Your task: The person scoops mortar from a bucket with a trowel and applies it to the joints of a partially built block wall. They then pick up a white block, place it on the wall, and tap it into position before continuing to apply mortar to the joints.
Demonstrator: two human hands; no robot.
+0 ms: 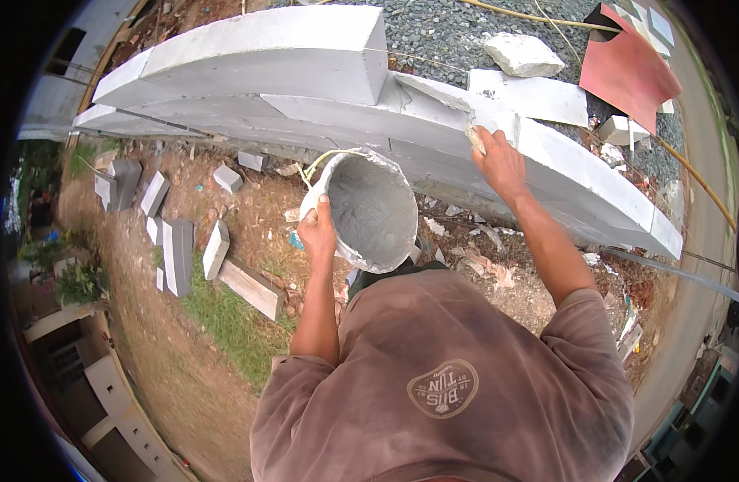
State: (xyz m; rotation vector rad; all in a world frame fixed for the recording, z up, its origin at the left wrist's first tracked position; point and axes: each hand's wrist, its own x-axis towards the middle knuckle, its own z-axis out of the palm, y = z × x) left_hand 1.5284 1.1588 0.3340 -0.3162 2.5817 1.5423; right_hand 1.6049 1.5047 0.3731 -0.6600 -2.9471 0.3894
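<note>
My left hand [317, 230] is closed on the rim of a mortar-crusted bucket [374, 210], with the thumb over the edge. Wet grey mortar coats the inside of the bucket, which is tilted so its mouth faces up toward me. A pale rope handle [325, 157] hangs over its far rim. To the right, my right hand [500, 165] grips the worn handle of a trowel [475, 140]. Its blade lies at the top of a low wall of pale blocks [329, 112], in a gap between upper blocks; mortar there makes the blade's outline hard to tell.
Grey gravel [442, 40] lies behind the wall, with a broken block chunk [524, 55] and a reddish sheet [626, 68]. Loose blocks [177, 255] and a plank-like piece [251, 287] lie on the ground at left. A string runs along the wall.
</note>
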